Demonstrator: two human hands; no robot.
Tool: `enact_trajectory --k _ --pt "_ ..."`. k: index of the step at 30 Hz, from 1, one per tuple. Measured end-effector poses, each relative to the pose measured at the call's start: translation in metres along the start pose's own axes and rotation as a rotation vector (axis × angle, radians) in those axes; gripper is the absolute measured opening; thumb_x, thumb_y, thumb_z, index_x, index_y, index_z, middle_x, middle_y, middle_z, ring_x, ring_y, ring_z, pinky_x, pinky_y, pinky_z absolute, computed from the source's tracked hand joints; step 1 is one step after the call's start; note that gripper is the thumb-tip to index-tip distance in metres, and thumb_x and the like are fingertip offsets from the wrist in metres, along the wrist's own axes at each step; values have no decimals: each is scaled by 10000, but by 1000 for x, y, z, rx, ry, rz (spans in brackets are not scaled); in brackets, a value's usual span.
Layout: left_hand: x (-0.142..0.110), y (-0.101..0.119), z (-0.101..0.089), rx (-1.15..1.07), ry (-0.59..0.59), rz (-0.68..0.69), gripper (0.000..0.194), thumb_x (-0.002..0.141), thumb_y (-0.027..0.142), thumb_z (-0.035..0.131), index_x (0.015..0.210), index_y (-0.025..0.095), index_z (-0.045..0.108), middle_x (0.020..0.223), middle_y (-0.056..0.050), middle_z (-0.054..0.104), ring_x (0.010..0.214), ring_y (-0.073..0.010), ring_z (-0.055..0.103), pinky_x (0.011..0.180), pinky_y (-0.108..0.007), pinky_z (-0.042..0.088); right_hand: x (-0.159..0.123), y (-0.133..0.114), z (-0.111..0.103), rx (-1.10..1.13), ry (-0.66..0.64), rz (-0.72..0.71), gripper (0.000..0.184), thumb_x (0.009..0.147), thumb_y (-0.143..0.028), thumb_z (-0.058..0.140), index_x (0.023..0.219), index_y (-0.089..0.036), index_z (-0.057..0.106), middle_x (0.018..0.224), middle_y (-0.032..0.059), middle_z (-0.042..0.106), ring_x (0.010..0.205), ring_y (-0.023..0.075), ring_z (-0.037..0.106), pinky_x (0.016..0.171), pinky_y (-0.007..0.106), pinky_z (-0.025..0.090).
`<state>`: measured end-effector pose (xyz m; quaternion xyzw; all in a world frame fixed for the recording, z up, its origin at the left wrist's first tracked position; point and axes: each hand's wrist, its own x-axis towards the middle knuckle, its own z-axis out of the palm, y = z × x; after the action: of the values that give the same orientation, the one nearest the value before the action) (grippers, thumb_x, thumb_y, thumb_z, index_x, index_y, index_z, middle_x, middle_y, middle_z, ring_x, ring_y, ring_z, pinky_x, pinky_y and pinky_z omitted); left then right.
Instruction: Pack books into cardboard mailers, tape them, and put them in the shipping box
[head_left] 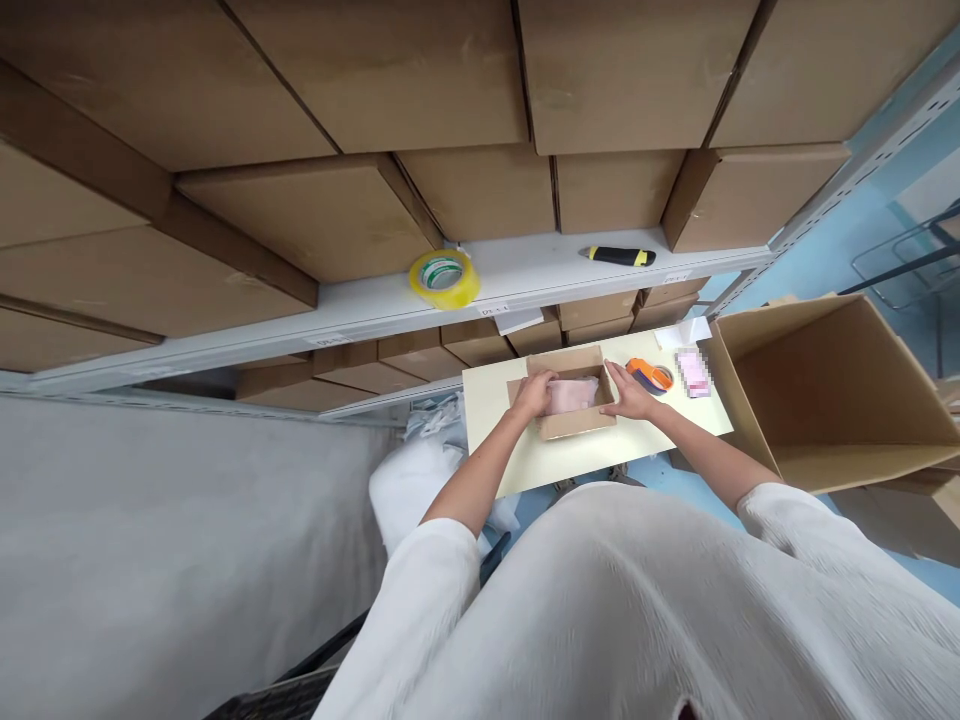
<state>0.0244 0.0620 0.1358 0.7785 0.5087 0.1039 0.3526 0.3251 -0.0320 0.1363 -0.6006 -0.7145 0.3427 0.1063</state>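
Observation:
A small open cardboard box point(577, 422) sits on a pale yellow table point(555, 460). Inside it lies a pale pink item in a clear bag point(574, 393). My left hand point(534, 393) reaches into the box from the left, fingers curled on the pink item. My right hand point(628, 395) rests against the box's right side, fingers stretched flat along the flap.
An orange tape dispenser point(649, 374) and a pink slip point(691, 371) lie right of the box. A large open carton point(832, 395) stands at right. On the shelf point(525, 275) above are a yellow tape roll point(444, 277) and a utility knife point(618, 256). Stacked cartons fill the shelves.

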Motion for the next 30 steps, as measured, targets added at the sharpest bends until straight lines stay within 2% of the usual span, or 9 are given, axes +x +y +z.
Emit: enact_trajectory --k 4,9,11,14,16,19,22,25,30 --pt "-24 -9 -13 2 138 35 409 875 109 591 1200 265 782 1301 -85 763 1291 -325 663 1187 -483 484 0 5 3 11 25 -15 1156 960 -607 703 1797 -282 -25 1830 179 192 1675 392 244 1337 596 285" --pt "-56 -31 -24 26 410 -237 446 881 171 681 1321 242 650 1501 -152 588 1449 -399 515 1190 -596 439 5 7 11 130 143 41 883 1017 -486 594 1773 -259 198 1710 205 404 1412 379 592 1199 592 488" --pt "-64 -38 -21 -62 483 -378 533 868 201 721 1381 226 576 1472 -172 576 1398 -389 553 1161 -587 464 8 4 14 190 161 108 843 1008 -462 590 1752 -253 253 1648 212 473 1273 356 678 1111 572 560" --pt "-73 -41 -11 -312 501 -464 554 900 213 690 1422 230 504 1268 -116 656 1148 -286 683 1057 -497 546 14 0 15 274 155 170 810 998 -440 592 1730 -253 301 1536 206 584 1160 334 723 1041 547 602" --pt "-77 -39 -5 -457 491 -385 536 925 217 654 1434 242 487 1182 -77 683 1027 -227 707 978 -424 580 16 -2 14 303 155 180 806 984 -436 608 1717 -252 328 1481 198 628 1122 326 732 1031 541 607" --pt "-80 -34 1 -536 458 -201 515 929 223 634 1429 242 511 1275 -96 696 1035 -197 722 954 -375 592 18 -4 11 333 162 201 813 965 -454 633 1702 -242 362 1482 200 625 1106 318 733 1009 526 619" --pt "-84 -33 3 -518 314 -93 532 921 163 557 1448 229 542 1361 -117 705 1110 -204 743 1017 -402 590 20 -6 6 374 188 238 815 951 -489 662 1683 -240 405 1512 205 607 1159 318 718 1010 504 620" --pt "-92 -38 4 -313 105 16 733 831 87 559 1550 229 531 1471 -119 690 1389 -273 646 1179 -480 509 25 -9 1 436 208 269 802 943 -520 680 1661 -246 449 1554 199 590 1220 310 701 1073 498 591" --pt "-106 -42 6 81 -139 118 983 784 89 653 1712 253 375 1761 -118 424 1650 -360 346 1336 -583 273 38 -17 -5 533 228 293 800 935 -557 685 1652 -265 481 1632 168 550 1312 302 671 1174 499 527"
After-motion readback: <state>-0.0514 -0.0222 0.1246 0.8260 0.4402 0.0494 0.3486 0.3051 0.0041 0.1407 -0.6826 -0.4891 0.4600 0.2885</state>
